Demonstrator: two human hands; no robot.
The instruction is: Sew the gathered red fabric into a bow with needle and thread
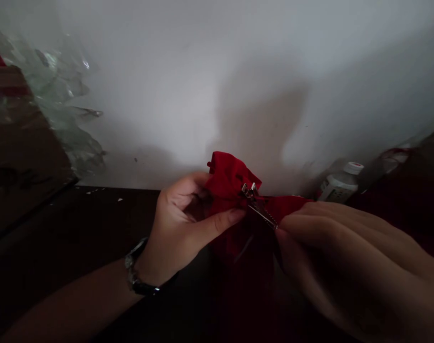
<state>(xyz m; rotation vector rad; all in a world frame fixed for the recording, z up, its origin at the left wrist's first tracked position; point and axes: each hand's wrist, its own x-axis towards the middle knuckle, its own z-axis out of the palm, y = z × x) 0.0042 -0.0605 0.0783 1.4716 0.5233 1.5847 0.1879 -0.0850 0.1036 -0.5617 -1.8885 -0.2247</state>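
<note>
A red fabric bow (226, 174) is held up in front of me, its folds bunched between the thumb and fingers of my left hand (186, 214). On the bow's near side lies a metal hair clip (259, 207), its two short lever ends pointing up and left. My right hand (331, 243) is closed, thumb and forefinger pinched at the clip's lower right tip. Red fabric also stretches towards that hand. Below, the cloth fades into shadow, so its lower end is hard to make out. Whether the clip's jaws grip the fabric, I cannot tell.
A white-capped bottle (340, 182) stands at the right against the white wall (159, 85). To the left are a cardboard box (24, 128) and crumpled clear plastic (68, 90). Small white scraps (120, 199) lie on the dark tabletop (95, 228).
</note>
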